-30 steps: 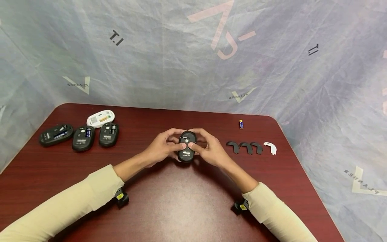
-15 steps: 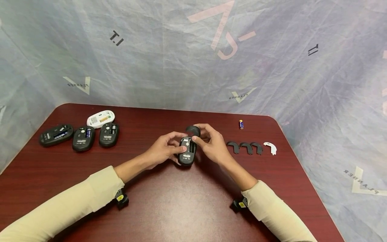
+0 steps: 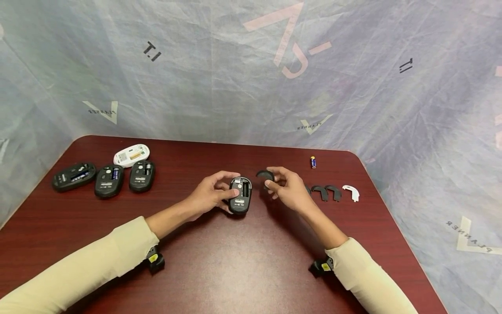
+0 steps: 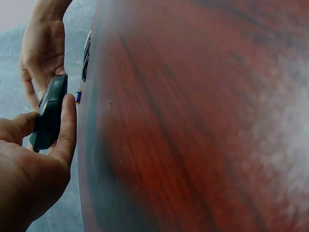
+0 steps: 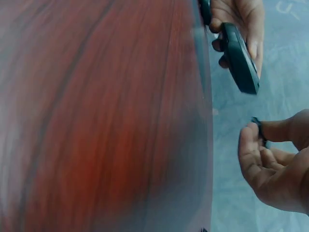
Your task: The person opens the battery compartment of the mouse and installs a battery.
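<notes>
My left hand grips a black computer mouse, underside up, thumb across its label side. An uncovered battery slot shows in the mouse, dark inside. In the left wrist view the mouse is seen edge-on between thumb and fingers. To the right, my right hand pinches a black curved battery cover, held apart from the mouse. The right wrist view shows this cover as a thin edge between thumb and fingertips of the right hand.
Three black mice and a white mouse lie underside up at the left, with batteries showing. Right of my right hand, black covers and a white cover lie in a row. A blue battery lies behind them.
The cover has come off the mouse, baring the battery slot. My right hand has carried it to the right, toward the row of covers. The left hand keeps holding the mouse.
</notes>
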